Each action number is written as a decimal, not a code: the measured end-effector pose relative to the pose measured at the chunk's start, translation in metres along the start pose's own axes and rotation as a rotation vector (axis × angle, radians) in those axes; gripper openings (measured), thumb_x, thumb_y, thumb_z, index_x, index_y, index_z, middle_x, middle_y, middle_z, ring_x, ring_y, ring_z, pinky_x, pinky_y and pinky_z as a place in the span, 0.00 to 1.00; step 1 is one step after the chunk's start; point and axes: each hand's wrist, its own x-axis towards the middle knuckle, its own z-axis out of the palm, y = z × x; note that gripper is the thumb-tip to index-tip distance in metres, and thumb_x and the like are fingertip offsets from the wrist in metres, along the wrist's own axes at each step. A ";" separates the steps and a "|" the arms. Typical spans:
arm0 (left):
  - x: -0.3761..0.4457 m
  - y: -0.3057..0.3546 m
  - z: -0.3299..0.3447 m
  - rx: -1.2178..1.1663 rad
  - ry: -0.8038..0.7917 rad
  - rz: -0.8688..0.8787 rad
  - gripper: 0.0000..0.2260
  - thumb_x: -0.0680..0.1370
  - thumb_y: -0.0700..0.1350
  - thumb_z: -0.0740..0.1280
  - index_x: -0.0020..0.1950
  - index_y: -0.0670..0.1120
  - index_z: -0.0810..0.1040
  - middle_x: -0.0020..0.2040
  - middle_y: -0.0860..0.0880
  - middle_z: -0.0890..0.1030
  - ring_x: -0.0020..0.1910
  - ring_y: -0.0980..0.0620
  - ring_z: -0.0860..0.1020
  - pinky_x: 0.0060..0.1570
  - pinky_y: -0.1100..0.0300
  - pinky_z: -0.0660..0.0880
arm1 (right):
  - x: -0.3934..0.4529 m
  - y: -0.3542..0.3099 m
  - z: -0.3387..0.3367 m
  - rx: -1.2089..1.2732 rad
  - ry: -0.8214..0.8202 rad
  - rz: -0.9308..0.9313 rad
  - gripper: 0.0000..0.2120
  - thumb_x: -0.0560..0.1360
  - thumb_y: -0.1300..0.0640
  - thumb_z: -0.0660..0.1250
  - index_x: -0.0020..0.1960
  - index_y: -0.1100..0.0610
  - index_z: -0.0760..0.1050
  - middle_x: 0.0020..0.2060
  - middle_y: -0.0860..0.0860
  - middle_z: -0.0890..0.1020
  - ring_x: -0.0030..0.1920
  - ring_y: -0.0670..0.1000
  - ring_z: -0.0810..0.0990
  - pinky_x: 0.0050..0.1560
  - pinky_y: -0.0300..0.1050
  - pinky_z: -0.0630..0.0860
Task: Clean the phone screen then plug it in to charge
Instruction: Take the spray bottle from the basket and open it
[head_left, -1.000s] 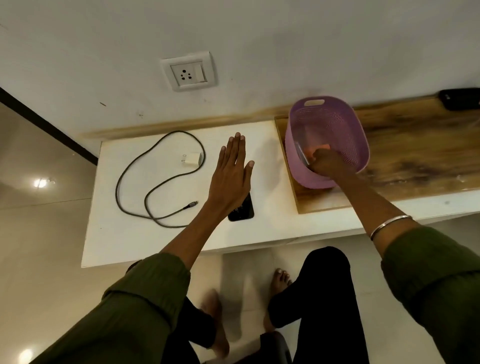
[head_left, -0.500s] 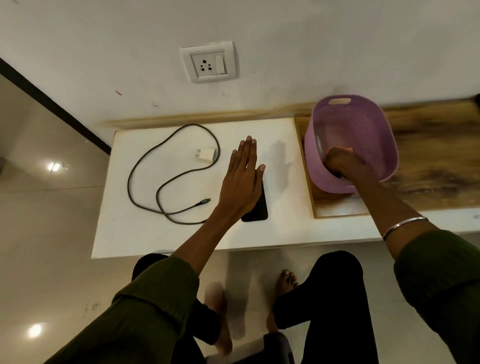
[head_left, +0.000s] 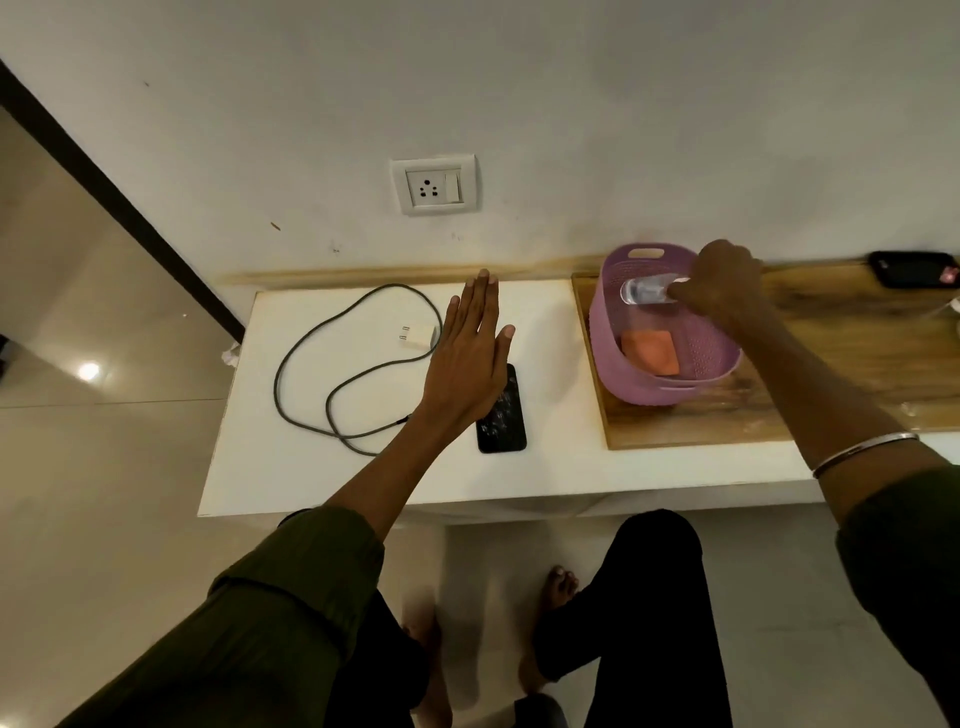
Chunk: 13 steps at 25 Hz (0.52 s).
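Note:
A black phone (head_left: 504, 415) lies face up on the white table (head_left: 291, 467), its screen smudged. My left hand (head_left: 470, 358) hovers flat over its upper half, fingers straight and apart, holding nothing. My right hand (head_left: 719, 283) is closed around a small clear bottle (head_left: 644, 301), held over the purple basket (head_left: 618, 364). An orange cloth (head_left: 652, 351) lies in the basket's bottom. A dark cable (head_left: 332, 374) loops left of the phone, joined to a white charger plug (head_left: 418, 336). A wall socket (head_left: 434, 184) sits above the table.
The basket stands on a wooden board (head_left: 831, 364) at the right. A dark object (head_left: 911, 269) lies at the board's far right by the wall. Tiled floor and my legs are below the table's front edge.
My right hand rose out of the basket holding the clear bottle, which uncovered the orange cloth. My left hand stayed over the phone.

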 end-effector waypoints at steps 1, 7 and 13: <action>-0.003 0.003 -0.007 0.003 0.007 0.005 0.26 0.85 0.49 0.48 0.80 0.41 0.46 0.81 0.45 0.48 0.80 0.50 0.44 0.79 0.52 0.45 | -0.006 -0.006 -0.014 -0.003 0.037 0.003 0.16 0.65 0.55 0.75 0.41 0.69 0.78 0.37 0.63 0.81 0.42 0.63 0.81 0.41 0.46 0.71; -0.021 0.025 -0.045 -0.033 0.067 0.026 0.25 0.85 0.48 0.50 0.80 0.41 0.47 0.81 0.46 0.48 0.80 0.51 0.44 0.79 0.56 0.43 | -0.060 -0.044 -0.073 0.059 0.183 -0.187 0.12 0.62 0.51 0.73 0.39 0.60 0.83 0.34 0.57 0.84 0.37 0.57 0.82 0.46 0.50 0.78; -0.049 0.048 -0.067 -0.185 -0.028 0.059 0.26 0.85 0.53 0.53 0.81 0.48 0.50 0.81 0.50 0.54 0.79 0.54 0.53 0.77 0.57 0.54 | -0.120 -0.085 -0.076 0.152 0.007 -0.309 0.11 0.63 0.50 0.76 0.43 0.54 0.85 0.36 0.50 0.85 0.38 0.50 0.82 0.38 0.40 0.73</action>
